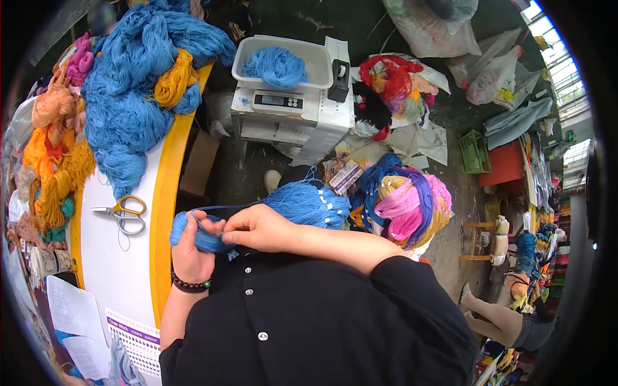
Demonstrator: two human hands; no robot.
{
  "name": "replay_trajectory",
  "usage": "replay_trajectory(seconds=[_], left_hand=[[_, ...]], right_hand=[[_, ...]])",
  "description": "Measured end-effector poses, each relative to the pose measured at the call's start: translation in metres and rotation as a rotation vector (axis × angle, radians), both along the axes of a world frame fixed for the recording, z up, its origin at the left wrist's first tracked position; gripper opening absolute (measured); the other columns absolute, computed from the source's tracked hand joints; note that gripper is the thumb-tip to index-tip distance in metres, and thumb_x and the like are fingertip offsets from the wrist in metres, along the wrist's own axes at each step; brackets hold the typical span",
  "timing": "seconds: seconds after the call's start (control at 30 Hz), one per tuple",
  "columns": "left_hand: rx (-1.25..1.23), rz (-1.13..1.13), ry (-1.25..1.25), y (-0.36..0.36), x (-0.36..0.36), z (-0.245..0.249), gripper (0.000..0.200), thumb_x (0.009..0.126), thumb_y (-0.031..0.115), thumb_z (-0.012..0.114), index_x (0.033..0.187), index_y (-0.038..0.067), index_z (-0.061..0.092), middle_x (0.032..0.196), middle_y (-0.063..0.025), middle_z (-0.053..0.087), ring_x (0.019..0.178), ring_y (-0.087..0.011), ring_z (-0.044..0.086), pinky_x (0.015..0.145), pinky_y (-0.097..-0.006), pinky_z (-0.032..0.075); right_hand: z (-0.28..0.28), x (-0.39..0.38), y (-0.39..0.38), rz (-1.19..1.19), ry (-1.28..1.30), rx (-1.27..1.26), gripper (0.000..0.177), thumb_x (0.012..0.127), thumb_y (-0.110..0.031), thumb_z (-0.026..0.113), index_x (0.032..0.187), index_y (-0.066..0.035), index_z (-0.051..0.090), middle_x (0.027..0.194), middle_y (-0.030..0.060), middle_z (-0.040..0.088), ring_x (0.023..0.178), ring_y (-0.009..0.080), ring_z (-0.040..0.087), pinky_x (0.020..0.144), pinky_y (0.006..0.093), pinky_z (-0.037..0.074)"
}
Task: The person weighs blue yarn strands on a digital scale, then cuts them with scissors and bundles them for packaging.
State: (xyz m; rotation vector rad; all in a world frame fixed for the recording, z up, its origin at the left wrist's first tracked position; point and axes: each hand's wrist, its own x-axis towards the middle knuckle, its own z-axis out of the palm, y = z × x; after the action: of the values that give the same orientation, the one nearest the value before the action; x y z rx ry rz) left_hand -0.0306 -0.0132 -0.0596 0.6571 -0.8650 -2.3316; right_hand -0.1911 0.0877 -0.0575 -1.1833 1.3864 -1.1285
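My left hand (195,248), with a beaded bracelet on its wrist, is wrapped round a small blue yarn hank (207,239) beside the table's yellow edge. My right hand (256,227) reaches across to the same hank, its fingers pinched together at the yarn; what they pinch is too small to make out. A darker strand runs from the hank toward a large blue yarn bundle (308,204) with white ties, behind my right forearm. Scissors (123,213) with yellow and grey handles lie on the white tabletop (103,251), left of my hands.
Blue yarn (125,96) and orange yarn (55,154) are heaped at left. A scale (278,101) carries a white tub (317,55) of blue yarn. Pink and multicoloured yarn (415,206) lies right of the blue bundle. Another person (508,315) is at lower right.
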Motion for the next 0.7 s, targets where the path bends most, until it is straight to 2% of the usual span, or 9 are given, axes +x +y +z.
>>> replay_trajectory(seconds=[0.1, 0.2, 0.27, 0.37, 0.5, 0.57, 0.6, 0.63, 0.7], left_hand=[[0.134, -0.055, 0.114, -0.005, 0.005, -0.001, 0.035, 0.101, 0.031, 0.042, 0.123, 0.006, 0.052, 0.059, 0.0048, 0.036, 0.051, -0.0051, 0.041, 0.076, -0.0304, 0.051], [0.165, -0.099, 0.251, -0.011, 0.015, -0.006, 0.042, 0.102, 0.031, 0.039, 0.139, 0.011, 0.042, 0.054, 0.0065, 0.031, 0.04, -0.0032, 0.032, 0.07, -0.0268, 0.052], [0.155, -0.108, 0.254, -0.013, 0.022, -0.012, 0.036, 0.102, 0.031, 0.039, 0.129, 0.012, 0.053, 0.054, 0.0062, 0.031, 0.043, -0.0041, 0.035, 0.069, -0.0279, 0.05], [0.116, -0.062, 0.198, -0.014, 0.024, -0.019, 0.028, 0.099, 0.032, 0.047, 0.105, 0.01, 0.064, 0.07, 0.0023, 0.04, 0.06, -0.0084, 0.045, 0.07, -0.0318, 0.049], [0.061, 0.09, 0.083, -0.018, 0.024, -0.01, 0.03, 0.098, 0.032, 0.048, 0.111, 0.009, 0.062, 0.111, -0.0078, 0.058, 0.073, -0.0136, 0.055, 0.066, -0.0292, 0.049], [0.034, 0.109, 0.105, -0.026, 0.026, -0.005, 0.031, 0.099, 0.031, 0.047, 0.116, 0.009, 0.06, 0.123, -0.0094, 0.058, 0.076, -0.0152, 0.058, 0.06, -0.0248, 0.047], [0.072, 0.158, 0.078, -0.027, 0.028, -0.006, 0.035, 0.099, 0.031, 0.045, 0.125, 0.009, 0.055, 0.105, -0.0061, 0.063, 0.066, -0.0105, 0.055, 0.055, -0.0211, 0.043], [0.073, 0.164, 0.082, -0.032, 0.032, -0.009, 0.035, 0.099, 0.031, 0.045, 0.125, 0.009, 0.055, 0.105, -0.0061, 0.063, 0.066, -0.0105, 0.055, 0.055, -0.0211, 0.043], [0.188, 0.014, 0.288, -0.043, 0.042, -0.016, 0.041, 0.1, 0.03, 0.042, 0.135, 0.009, 0.045, 0.086, -0.0009, 0.063, 0.054, -0.0049, 0.048, 0.051, -0.0197, 0.037]], right_hand=[[0.008, -0.021, -0.006, 0.176, 0.177, 0.043, 0.025, 0.086, -0.027, 0.065, 0.091, -0.003, 0.069, 0.078, 0.0116, 0.067, 0.072, 0.0203, 0.065, 0.066, 0.0324, 0.05], [-0.001, -0.084, -0.039, -0.217, 0.614, -0.029, 0.027, 0.079, -0.031, 0.069, 0.086, -0.005, 0.068, 0.082, 0.0113, 0.066, 0.078, 0.0278, 0.065, 0.069, 0.0366, 0.051], [-0.014, -0.143, -0.068, -0.63, 1.024, -0.25, 0.038, 0.075, -0.025, 0.07, 0.106, -0.005, 0.063, 0.102, 0.0159, 0.064, 0.095, 0.0348, 0.06, 0.083, 0.0429, 0.048], [-0.007, -0.207, -0.099, -0.739, 1.28, -0.138, 0.053, 0.067, -0.022, 0.077, 0.115, -0.008, 0.058, 0.123, 0.016, 0.055, 0.115, 0.0348, 0.05, 0.094, 0.0474, 0.041], [-0.041, -0.251, -0.121, -0.629, 1.613, -0.128, 0.036, 0.069, -0.022, 0.073, 0.102, -0.01, 0.065, 0.125, 0.0139, 0.056, 0.123, 0.0341, 0.045, 0.1, 0.0572, 0.032], [-0.04, -0.26, -0.131, -0.597, 1.487, -0.066, 0.031, 0.07, -0.022, 0.072, 0.098, -0.01, 0.067, 0.115, 0.0132, 0.06, 0.116, 0.0348, 0.051, 0.098, 0.055, 0.035], [-0.024, -0.254, -0.133, -0.566, 1.363, 0.011, 0.025, 0.071, -0.021, 0.071, 0.094, -0.011, 0.068, 0.106, 0.0126, 0.065, 0.11, 0.0354, 0.056, 0.096, 0.0529, 0.038], [-0.003, -0.252, -0.133, -0.598, 1.063, 0.003, 0.014, 0.078, -0.019, 0.068, 0.087, -0.008, 0.067, 0.083, 0.0093, 0.068, 0.087, 0.0295, 0.065, 0.087, 0.0442, 0.047], [0.042, -0.24, -0.129, -0.554, 0.051, -0.166, 0.01, 0.084, -0.015, 0.063, 0.081, -0.005, 0.063, 0.071, 0.0052, 0.062, 0.067, 0.0182, 0.061, 0.071, 0.0357, 0.051]])
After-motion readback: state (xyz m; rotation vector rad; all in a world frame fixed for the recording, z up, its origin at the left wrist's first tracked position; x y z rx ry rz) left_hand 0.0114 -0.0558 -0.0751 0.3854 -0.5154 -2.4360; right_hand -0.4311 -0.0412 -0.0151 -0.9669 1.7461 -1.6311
